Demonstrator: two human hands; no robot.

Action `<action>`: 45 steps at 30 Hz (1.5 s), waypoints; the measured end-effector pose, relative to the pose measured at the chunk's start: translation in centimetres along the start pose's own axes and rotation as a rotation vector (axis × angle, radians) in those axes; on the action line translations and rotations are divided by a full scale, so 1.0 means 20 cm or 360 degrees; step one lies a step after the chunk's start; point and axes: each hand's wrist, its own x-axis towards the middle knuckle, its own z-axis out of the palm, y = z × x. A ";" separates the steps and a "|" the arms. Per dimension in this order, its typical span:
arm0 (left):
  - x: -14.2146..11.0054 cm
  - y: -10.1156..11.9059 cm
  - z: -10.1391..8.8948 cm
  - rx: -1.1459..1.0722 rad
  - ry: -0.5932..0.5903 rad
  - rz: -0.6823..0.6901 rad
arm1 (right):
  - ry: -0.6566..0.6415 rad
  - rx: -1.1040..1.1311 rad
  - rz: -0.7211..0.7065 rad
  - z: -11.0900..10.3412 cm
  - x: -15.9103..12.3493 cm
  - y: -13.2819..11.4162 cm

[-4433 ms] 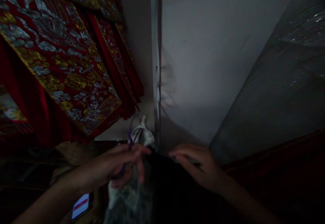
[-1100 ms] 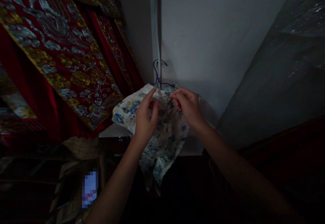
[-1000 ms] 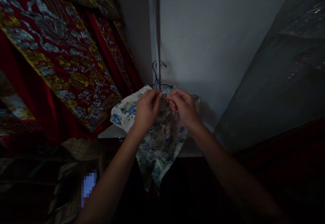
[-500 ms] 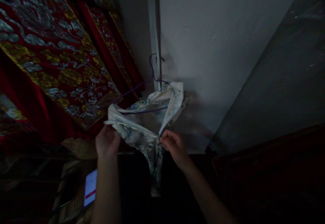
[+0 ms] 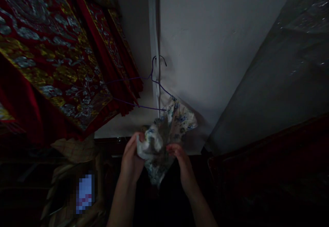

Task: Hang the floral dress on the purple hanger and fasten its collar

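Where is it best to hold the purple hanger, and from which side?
The purple hanger is probably best pinched at its neck, below the hook, from the front: the wire there is bare, the floral garment hangs on the right shoulder, and the pale wall lies behind.

Pale wall (image 5: pixel 205 48) in dim light

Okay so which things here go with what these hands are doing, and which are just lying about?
In use:
- floral garment, gathered in the left hand; the right hand is at it, its grip unclear
- purple hanger, one side in the garment, the other bare

Just around:
- red embroidered cloth, hanging
- lit screen
- plastic sheet
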 end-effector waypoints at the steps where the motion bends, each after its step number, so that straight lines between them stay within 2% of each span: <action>1: -0.04 0.00 0.06 0.0154 -0.0165 -0.0013 | -0.0014 0.0055 0.0042 0.00 0.00 0.00; 4: -0.13 -0.03 0.18 0.0829 -0.0567 0.0084 | -0.0171 0.0271 0.0273 -0.01 -0.04 0.03; 7: -0.14 -0.05 0.20 0.1187 -0.0637 0.0319 | -0.0353 0.0350 0.0382 -0.04 -0.09 0.02; 9: -0.11 -0.06 0.16 0.1272 -0.0620 0.0354 | -0.0591 0.0346 0.0399 -0.06 -0.11 -0.03; 11: -0.06 -0.07 0.09 0.1344 -0.0701 0.0283 | -0.0795 0.0233 0.0383 -0.08 -0.12 -0.11; 14: -0.02 -0.11 -0.02 0.1451 -0.1004 0.0168 | -0.0765 -0.0313 0.0232 -0.13 -0.06 -0.25; 16: -0.01 -0.13 -0.10 0.1524 -0.1096 0.0088 | -0.0665 -0.0684 0.0029 -0.15 0.03 -0.33; 18: -0.02 -0.13 -0.17 0.1556 -0.0995 -0.0042 | -0.0563 -0.0854 -0.0261 -0.14 0.15 -0.40; 20: -0.03 -0.09 -0.24 0.1571 -0.0773 -0.0125 | -0.0408 -0.0899 -0.0570 -0.08 0.29 -0.44; 24: 0.00 0.10 -0.34 0.1675 -0.0393 0.0005 | -0.0169 -0.1130 -0.0935 0.08 0.62 -0.42; 27: 0.04 0.25 -0.42 0.1695 -0.0166 0.0144 | -0.0087 -0.1442 -0.1012 0.14 0.85 -0.34; 30: 0.06 0.34 -0.51 0.1821 -0.0103 0.0258 | -0.0208 -0.1613 -0.0921 0.07 0.98 -0.24; 34: 0.07 0.34 -0.60 0.2197 -0.0298 0.0223 | -0.0473 -0.1617 -0.0865 -0.10 0.95 -0.17; 36: 0.07 0.31 -0.61 0.2513 -0.0352 0.0126 | -0.0446 -0.1587 -0.0867 -0.17 0.88 -0.19; 39: 0.11 0.31 -0.59 0.2862 -0.0330 0.0052 | -0.0371 -0.1552 -0.0908 -0.25 0.78 -0.28; 41: 0.17 0.34 -0.57 0.2844 -0.0370 0.0144 | -0.0353 -0.1509 -0.0926 -0.28 0.74 -0.35; 45: 0.33 0.44 -0.50 0.2513 -0.0476 0.0365 | -0.0346 -0.1378 -0.0950 -0.31 0.71 -0.43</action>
